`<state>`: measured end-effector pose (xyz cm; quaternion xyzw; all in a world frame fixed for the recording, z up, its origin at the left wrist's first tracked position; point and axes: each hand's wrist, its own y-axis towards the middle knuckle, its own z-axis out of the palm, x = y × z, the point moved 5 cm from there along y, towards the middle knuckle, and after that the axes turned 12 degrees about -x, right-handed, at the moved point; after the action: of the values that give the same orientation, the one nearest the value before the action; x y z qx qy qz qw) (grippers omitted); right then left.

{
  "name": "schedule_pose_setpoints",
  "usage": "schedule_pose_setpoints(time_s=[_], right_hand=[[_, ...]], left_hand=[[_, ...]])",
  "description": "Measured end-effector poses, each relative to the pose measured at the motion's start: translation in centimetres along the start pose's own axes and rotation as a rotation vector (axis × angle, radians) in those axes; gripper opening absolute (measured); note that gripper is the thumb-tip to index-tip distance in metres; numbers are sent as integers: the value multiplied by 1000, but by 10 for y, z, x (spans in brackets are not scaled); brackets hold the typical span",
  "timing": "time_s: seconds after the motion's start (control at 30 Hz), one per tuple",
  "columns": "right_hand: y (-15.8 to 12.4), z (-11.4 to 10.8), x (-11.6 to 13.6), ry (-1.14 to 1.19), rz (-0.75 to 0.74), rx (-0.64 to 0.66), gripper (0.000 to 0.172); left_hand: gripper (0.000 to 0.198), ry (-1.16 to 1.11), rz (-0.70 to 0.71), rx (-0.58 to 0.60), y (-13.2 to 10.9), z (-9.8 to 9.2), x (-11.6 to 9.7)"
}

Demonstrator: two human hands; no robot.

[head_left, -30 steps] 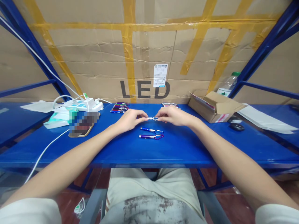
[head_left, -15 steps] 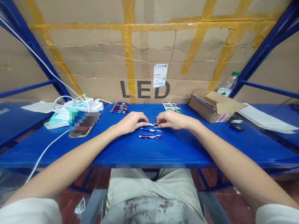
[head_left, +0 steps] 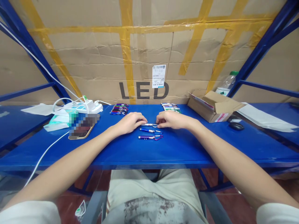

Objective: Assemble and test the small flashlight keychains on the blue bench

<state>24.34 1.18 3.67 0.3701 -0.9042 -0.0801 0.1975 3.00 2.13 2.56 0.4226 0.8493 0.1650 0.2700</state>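
At the middle of the blue table [head_left: 121, 151], a silver pen [head_left: 148, 125] with a loop clip lies crosswise, its clip to the right. The left hand [head_left: 133, 122] is at its left end, finger and thumb bent with a narrow space between them; whether they pinch the pen, I cannot tell. The right hand [head_left: 171, 120] is curled, fingertips close together at the clip loop, and I cannot tell whether they grip it.

Just nearer the person lies a blue pen [head_left: 146, 130], and beyond that, closest to the table's front edge, a purple pen [head_left: 145, 137]; both have their clips to the right. Past the hands, two rows of similar pens lie toward the back: a left row [head_left: 119, 109], mostly dark and red, and a right row [head_left: 169, 106], partly hidden by the right hand.

Farther left are a phone [head_left: 81, 129], a green and white packet [head_left: 58, 121] and a white power strip [head_left: 92, 107] with cables. To the right sit an open cardboard box [head_left: 213, 107], a black mouse [head_left: 236, 125], white paper [head_left: 268, 119] and a green-capped bottle [head_left: 227, 83]. Behind everything stands a big taped carton [head_left: 98, 68] marked LED.
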Motion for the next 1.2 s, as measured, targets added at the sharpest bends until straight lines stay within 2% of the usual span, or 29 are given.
schedule_pose_setpoints(time_s=[0.27,0.43,0.53,0.63,0.73,0.9,1.07,1.2], right_hand=[[1,-3,-12,-75,13,-84,16],[1,-1,-23,-106,37,-120,25],[2,-3,-21,-81,31,-159,23],[2,-8,-9,-8,-1,-225,16],[2,-8,11,112,-50,-249,14],[0,4,44,212,-128,-171,19],[-2,18,64,178,-229,-58,21],[-3,26,70,103,-256,-30,18]], left_hand=[[38,181,-17,55,-3,-1,19],[37,235,-24,23,-4,-4,32],[39,278,-35,26,-5,-6,35],[37,317,-82,21,-4,-8,38],[33,292,-206,-30,-2,-10,43],[25,18,-421,-178,1,-8,55],[33,-193,-478,-344,2,-10,64],[35,-253,-526,-373,2,-11,65]])
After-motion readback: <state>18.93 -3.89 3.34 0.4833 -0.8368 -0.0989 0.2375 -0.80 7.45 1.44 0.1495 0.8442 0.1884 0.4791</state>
